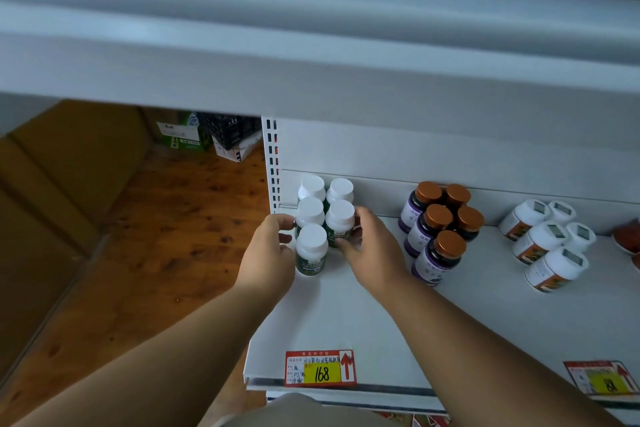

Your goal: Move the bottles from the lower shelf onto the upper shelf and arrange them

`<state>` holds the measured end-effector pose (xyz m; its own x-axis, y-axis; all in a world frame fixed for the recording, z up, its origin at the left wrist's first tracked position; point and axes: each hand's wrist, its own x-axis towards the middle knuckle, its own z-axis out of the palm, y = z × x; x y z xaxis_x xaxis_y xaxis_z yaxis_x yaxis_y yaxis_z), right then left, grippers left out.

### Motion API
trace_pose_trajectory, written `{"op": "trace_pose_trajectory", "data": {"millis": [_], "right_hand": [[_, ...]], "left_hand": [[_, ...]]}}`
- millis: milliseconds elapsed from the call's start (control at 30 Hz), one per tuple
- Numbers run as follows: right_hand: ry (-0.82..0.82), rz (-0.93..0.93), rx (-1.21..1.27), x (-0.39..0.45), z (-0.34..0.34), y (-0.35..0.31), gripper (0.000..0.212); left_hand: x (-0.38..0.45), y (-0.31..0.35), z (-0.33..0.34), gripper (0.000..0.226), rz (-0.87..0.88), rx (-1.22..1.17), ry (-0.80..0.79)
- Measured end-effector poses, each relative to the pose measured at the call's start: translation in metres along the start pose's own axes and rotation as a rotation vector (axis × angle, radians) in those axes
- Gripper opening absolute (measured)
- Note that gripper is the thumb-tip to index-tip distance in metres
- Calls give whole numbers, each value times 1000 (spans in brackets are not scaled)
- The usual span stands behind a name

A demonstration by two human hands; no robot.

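Across the middle of the frame, from my head camera, I look down at a white shelf (346, 315) with five green bottles with white caps (311, 248) clustered at its left end, just right of the slotted upright (272, 163). They stand upright in two rows, three on the left and two on the right.

My left hand (268, 258) comes in from the lower left, its fingers curled against the left side of the cluster, touching the middle and front bottles of the left row. My right hand (372, 250) comes in from the lower right, its fingers and thumb wrapped round the front bottle of the right row (340, 224). Both grips are narrow and sit on bottles; I cannot tell how firmly the left one holds.

Right of centre stand five purple bottles with brown caps (438, 229), touching one another. Farther right is a group of white jars (543, 243), leaning in my wide-angle view.

Along the top of the frame runs the blurred white upper shelf (311, 55). At the bottom edge a red and yellow price tag (320, 368) reads 168, with a second tag (602, 378) at lower right. Wooden floor (156, 236) and cartons (183, 133) fill the left.
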<state>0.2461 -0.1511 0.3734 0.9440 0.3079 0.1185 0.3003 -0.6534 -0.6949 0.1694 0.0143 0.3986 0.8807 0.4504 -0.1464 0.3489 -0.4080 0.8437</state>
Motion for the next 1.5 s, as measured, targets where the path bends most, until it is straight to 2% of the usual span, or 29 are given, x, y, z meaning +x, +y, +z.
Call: {"op": "trace_pose_trajectory", "data": {"millis": [233,400,467,600,700,833,1300,1500], "right_hand": [[-18,1,-24,2,1,1,48],[41,45,-46,0,-2,0,64],[74,78,-63,-5,-4,-3,57],[124,111,-128,-19,-2,-13,27],[69,104,-95,-31,5,-23,11],[2,114,-11,-42,15,-34,14],[52,140,-1,-48,23,-48,11],[44,139,-6,-51,15,-51,16]], "left_hand": [[2,-4,-4,46,12,-10,-73],[-4,-14,-8,42,34,13,-97],[-8,-18,-7,44,77,48,-130],[-5,-14,-2,55,165,209,-105],[1,-10,0,57,187,254,-94],[2,-12,-3,56,242,274,-107],[8,-17,-10,54,265,280,-135],[-3,-22,-13,63,230,232,-64]]}}
